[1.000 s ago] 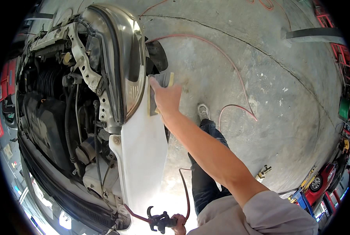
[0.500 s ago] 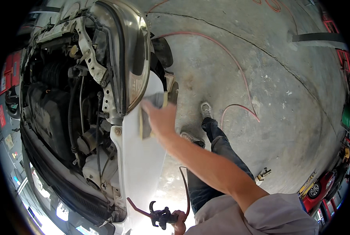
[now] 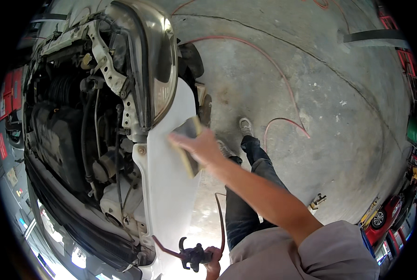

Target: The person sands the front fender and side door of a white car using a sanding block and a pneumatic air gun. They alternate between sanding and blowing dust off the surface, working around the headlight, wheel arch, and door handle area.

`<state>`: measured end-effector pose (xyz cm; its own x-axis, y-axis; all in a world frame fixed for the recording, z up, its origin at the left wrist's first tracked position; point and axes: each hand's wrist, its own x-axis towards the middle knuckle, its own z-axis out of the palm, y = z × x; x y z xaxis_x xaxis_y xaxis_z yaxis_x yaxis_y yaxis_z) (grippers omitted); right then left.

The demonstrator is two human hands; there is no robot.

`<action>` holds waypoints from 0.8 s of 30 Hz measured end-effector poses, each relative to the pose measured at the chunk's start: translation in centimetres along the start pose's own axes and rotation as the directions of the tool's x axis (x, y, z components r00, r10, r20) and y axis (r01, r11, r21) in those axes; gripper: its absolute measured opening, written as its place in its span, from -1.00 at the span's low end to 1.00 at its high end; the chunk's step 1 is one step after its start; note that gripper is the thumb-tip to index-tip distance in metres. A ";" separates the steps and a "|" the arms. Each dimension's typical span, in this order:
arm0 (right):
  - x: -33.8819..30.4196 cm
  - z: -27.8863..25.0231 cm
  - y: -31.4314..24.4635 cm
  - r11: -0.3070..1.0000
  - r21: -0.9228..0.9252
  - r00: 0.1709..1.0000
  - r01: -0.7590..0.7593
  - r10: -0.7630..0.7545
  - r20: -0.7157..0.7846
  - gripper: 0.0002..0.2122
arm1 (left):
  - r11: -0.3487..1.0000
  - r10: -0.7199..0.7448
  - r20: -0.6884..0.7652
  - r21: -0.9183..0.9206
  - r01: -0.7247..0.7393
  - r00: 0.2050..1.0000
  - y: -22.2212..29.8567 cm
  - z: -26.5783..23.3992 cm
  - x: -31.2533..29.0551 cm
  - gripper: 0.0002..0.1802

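Observation:
My right hand (image 3: 196, 144) grips a flat dark grey sanding pad (image 3: 186, 128) with yellowish edges. The pad lies on the white fender (image 3: 168, 196) of a car, a little nearer than the headlight (image 3: 164, 88); motion smears hand and pad slightly. Low in the view, my left hand (image 3: 213, 265) is closed round a black tool (image 3: 195, 256) with curved hooks, whose exact kind I cannot make out. A thin reddish-brown tube (image 3: 166, 247) sticks out to its left, and a dark hose (image 3: 219, 210) rises on its right. The tool is over the fender's near end.
The open engine bay (image 3: 77, 140) fills the left side. A red air hose (image 3: 283, 77) curves across the concrete floor (image 3: 348, 140). My shoes (image 3: 245, 126) stand beside the fender. A dark post foot (image 3: 374, 36) is at the far right, with a red car (image 3: 383, 217) at the lower right.
My right hand and the sanding pad have come nearer along the fender, away from the headlight, and the pad has turned. My left hand has barely moved.

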<state>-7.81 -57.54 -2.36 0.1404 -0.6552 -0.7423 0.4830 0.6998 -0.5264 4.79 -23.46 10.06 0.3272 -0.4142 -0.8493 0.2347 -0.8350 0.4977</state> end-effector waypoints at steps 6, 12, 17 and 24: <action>4.0 -3.5 2.4 0.996 -0.046 0.996 0.074 -0.076 -0.044 -0.52 | 1.000 -0.028 0.000 -0.012 0.028 1.000 0.4 -1.9 0.3 -0.74; 4.8 -2.2 3.0 0.714 -0.524 0.720 0.464 -0.648 -0.246 -0.63 | 0.999 -0.038 0.039 0.022 0.037 0.999 0.4 -3.7 1.2 -0.74; 2.8 -0.2 4.5 0.552 -0.639 0.641 0.536 -0.758 -0.118 -0.54 | 0.999 -0.037 0.039 0.021 0.036 0.999 0.3 -4.3 1.2 -0.73; 3.8 -3.0 3.6 0.728 -0.519 0.778 0.448 -0.604 -0.176 -0.68 | 1.000 -0.021 0.046 0.021 0.020 0.999 1.1 -4.8 1.9 -0.70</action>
<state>-8.16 -56.69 -8.30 -0.3341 -0.8820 -0.3323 -0.0345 0.3637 -0.9309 10.06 -23.45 9.81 0.2799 -0.4124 -0.8669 0.2217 -0.8509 0.4763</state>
